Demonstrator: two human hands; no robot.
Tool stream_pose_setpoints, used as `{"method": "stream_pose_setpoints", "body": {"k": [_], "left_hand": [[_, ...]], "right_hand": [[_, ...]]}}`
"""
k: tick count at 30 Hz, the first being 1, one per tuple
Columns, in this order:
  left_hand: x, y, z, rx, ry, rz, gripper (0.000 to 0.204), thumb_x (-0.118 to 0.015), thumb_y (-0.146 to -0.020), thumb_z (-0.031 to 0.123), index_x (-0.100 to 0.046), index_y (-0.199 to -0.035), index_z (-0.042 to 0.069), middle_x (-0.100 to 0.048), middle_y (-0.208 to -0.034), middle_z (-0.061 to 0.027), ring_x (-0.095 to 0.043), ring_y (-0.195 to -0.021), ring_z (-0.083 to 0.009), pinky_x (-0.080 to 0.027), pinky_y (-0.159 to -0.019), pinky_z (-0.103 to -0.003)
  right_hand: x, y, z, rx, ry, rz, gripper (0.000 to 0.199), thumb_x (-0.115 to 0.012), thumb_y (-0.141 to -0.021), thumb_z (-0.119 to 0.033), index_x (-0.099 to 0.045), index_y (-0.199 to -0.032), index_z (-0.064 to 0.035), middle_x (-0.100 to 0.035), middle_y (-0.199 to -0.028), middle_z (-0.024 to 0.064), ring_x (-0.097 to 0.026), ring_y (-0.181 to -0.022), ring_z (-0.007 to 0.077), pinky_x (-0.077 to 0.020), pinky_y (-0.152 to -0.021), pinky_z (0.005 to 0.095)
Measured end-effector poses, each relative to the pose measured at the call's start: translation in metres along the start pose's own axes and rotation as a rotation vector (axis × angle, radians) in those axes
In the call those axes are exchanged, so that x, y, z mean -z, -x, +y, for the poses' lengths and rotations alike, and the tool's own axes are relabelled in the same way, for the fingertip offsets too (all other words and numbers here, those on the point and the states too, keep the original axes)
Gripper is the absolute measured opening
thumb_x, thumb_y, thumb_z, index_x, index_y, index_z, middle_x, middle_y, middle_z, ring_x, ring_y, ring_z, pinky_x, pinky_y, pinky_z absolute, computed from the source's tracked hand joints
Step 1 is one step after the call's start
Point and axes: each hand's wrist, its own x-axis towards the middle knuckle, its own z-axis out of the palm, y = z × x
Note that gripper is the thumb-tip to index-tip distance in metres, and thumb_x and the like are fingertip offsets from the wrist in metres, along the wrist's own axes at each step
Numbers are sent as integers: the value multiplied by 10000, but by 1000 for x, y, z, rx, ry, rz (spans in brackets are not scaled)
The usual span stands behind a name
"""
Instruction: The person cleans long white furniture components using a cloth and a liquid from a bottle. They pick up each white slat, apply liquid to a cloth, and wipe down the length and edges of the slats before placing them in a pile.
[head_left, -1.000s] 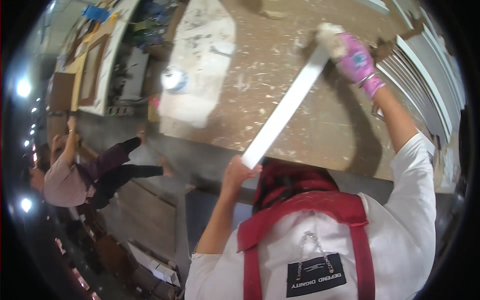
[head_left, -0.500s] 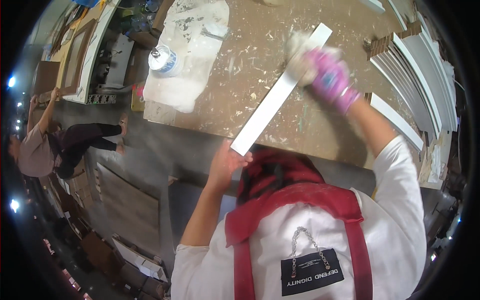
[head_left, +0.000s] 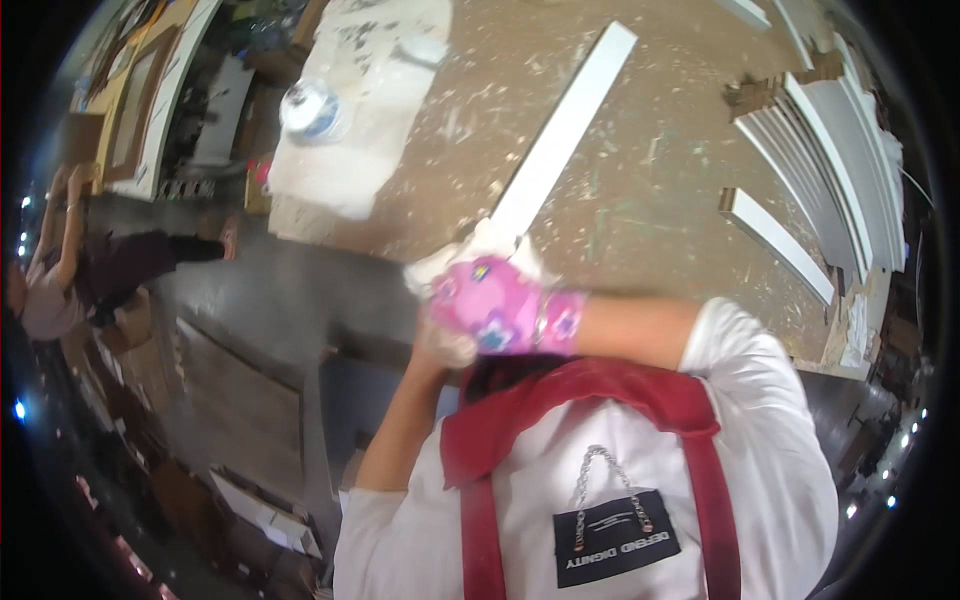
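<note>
A long white-faced wooden strip [head_left: 565, 130] lies at a slant over the workbench, its near end covered by a crumpled white cloth [head_left: 500, 242]. My right hand [head_left: 490, 300], in a pink flowered glove with pale palm and fingers, is closed on that cloth and presses it around the strip's near end. Below it, my left forearm [head_left: 400, 410] reaches up to the same end. The bare left hand is mostly covered by the glove and cloth, so its fingers do not show.
The paint-spattered workbench [head_left: 640, 190] bears a white tub [head_left: 312, 112] on a stained white sheet [head_left: 335, 185]. Stacked white-edged strips [head_left: 815, 170] stand at the right, with a shorter piece [head_left: 780, 245] lying beside them. Another person [head_left: 75, 265] works at a far-left bench.
My right hand has swept the cloth down the strip from its upper part to the near end. It now covers my left hand, which showed at that end before.
</note>
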Motion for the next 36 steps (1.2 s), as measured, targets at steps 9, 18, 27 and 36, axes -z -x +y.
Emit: {"method": "stream_pose_setpoints", "body": {"k": [9,18,27,36], "left_hand": [[4,-14,48,585,578,15,228,-584,-868,110,-545,-1042,-32,-651,-861,-130,-631,-756,-161,-504,-707,-269],[4,-9,32,695,799,206,188,-602,-876,86,-543,-1027,-8,-607,-845,-76,-592,-749,-128,-499,-684,-242],[14,2,-6,167,179,158,196,-568,-887,92,-575,-1051,-15,-628,-928,-81,-610,-805,-168,-511,-698,-288],[21,5,23,-12,-165,339,292,-498,-832,-48,-573,-1114,-35,-609,-1042,-178,-611,-922,-289,-473,-815,-354]], "right_hand": [[204,1,165,-427,642,393,168,-552,-855,-228,-645,-911,-99,-659,-826,112,-651,-790,256,-518,-695,351],[212,-27,99,-299,443,245,171,-573,-846,-152,-631,-999,-104,-652,-979,76,-625,-918,241,-499,-822,331],[-20,-33,-5,-41,14,-129,153,-638,-687,-203,-625,-794,-96,-622,-817,52,-615,-778,217,-492,-694,349],[134,19,51,-406,141,392,185,-541,-856,-273,-607,-828,-103,-641,-793,81,-621,-750,246,-505,-703,389]]}}
